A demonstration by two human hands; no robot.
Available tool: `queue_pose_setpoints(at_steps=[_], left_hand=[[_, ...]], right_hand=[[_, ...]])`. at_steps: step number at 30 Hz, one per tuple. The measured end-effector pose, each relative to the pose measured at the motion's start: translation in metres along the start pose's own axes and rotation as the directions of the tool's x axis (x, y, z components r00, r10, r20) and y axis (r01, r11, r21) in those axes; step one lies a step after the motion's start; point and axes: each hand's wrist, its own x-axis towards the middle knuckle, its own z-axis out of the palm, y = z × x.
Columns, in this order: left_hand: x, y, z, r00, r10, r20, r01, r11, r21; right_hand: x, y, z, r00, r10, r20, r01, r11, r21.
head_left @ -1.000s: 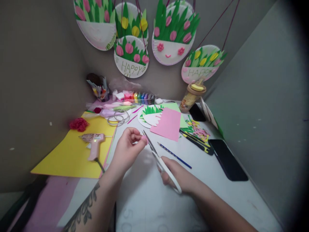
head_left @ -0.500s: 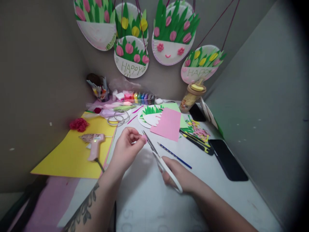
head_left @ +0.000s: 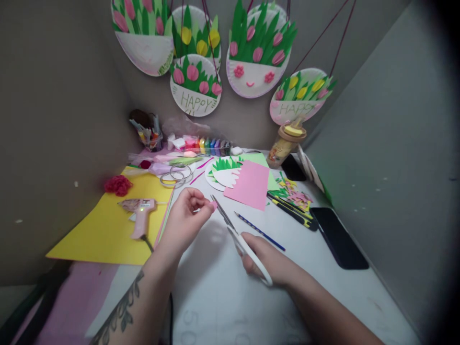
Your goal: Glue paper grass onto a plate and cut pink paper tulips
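Observation:
Between the thumb and fingers of my left hand (head_left: 190, 215) is a small piece of pink paper (head_left: 214, 205), mostly hidden by the fingertips. My right hand (head_left: 264, 256) grips the white handles of a pair of scissors (head_left: 247, 251). The blades point up and left, their tips right beside the pink piece. Beyond the hands lies a sheet of pink paper (head_left: 249, 187) with a scalloped cut edge. It partly covers a paper plate (head_left: 221, 177) with green paper grass. A blue pencil (head_left: 260, 231) rests just past my right hand.
A pink glue gun (head_left: 141, 218) lies on yellow paper (head_left: 97, 235) at the left. To the right are cutters (head_left: 293, 211), a phone (head_left: 339, 238) and paper scraps (head_left: 296, 191). A cup (head_left: 285, 146) stands at the back. Decorated plates (head_left: 258, 72) hang on the wall.
My left hand has shifted very slightly left with the pink piece, leaving it a little farther from the blades. The right hand and scissors have hardly moved.

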Motion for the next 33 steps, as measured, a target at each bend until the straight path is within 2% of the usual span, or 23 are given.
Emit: queue_pose_setpoints(at_steps=[10,21,28,33], left_hand=[[-0.0008,0.0042,-0.0006,0.998,-0.016,0.059,0.014,1.0,0.022],[-0.0018,0.0081,0.0024,0.999,-0.035,-0.017,0.035,0.999,0.006],[-0.0043,0.0066,0.0052,0.998,-0.054,0.012,0.054,0.999,0.003],[-0.0033,0.0035,0.0005,0.996,-0.055,0.074,0.052,0.998,0.038]], right_hand=[[-0.0002,-0.0022,-0.002,0.999,0.037,0.004,-0.037,0.999,0.018],[-0.0005,0.0024,-0.0023,0.998,0.053,0.02,-0.055,0.997,0.06],[-0.0004,0.0002,-0.0017,0.997,0.072,0.01,-0.073,0.995,0.068],[-0.0007,0.002,-0.0025,0.998,0.064,0.01,-0.064,0.996,0.054]])
